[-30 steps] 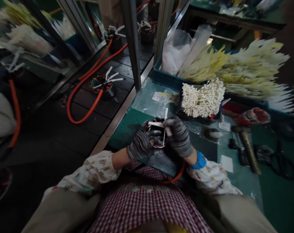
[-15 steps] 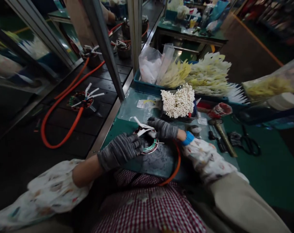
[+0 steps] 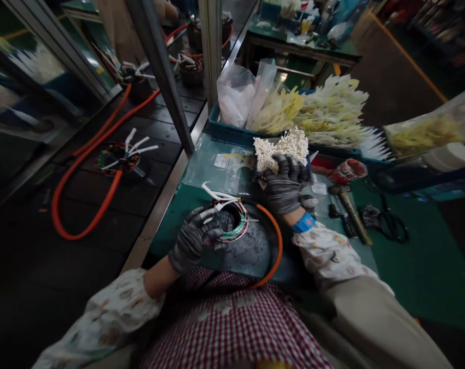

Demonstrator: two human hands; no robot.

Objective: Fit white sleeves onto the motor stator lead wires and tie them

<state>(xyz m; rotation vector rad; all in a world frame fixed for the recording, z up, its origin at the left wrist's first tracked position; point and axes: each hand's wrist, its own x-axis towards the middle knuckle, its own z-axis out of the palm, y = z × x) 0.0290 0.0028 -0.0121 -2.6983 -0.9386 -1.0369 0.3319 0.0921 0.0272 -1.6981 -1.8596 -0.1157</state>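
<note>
Copper-wound ring with green trim [image 3: 238, 233] on the green worktop [image 3: 401, 277], opening upward.
From my end, I see its white-sleeved leads [image 3: 225, 197] reaching leftward over the far rim. The grey-gloved left hand [image 3: 196, 237] is at the ring's left side, fingers curled by the leads; I can't make out whether they grip one. The grey-gloved right hand [image 3: 284, 185] bends its fingers over a dense bundle of thin white tubes [image 3: 297, 143]; whether they pinch any is hidden from me. The thick orange cable [image 3: 277, 238] curves down to the red-and-white checked apron [image 3: 225, 328], so I judge a snag there could drag the ring askew; a rough pull at the bundle could scatter tubes.
</note>
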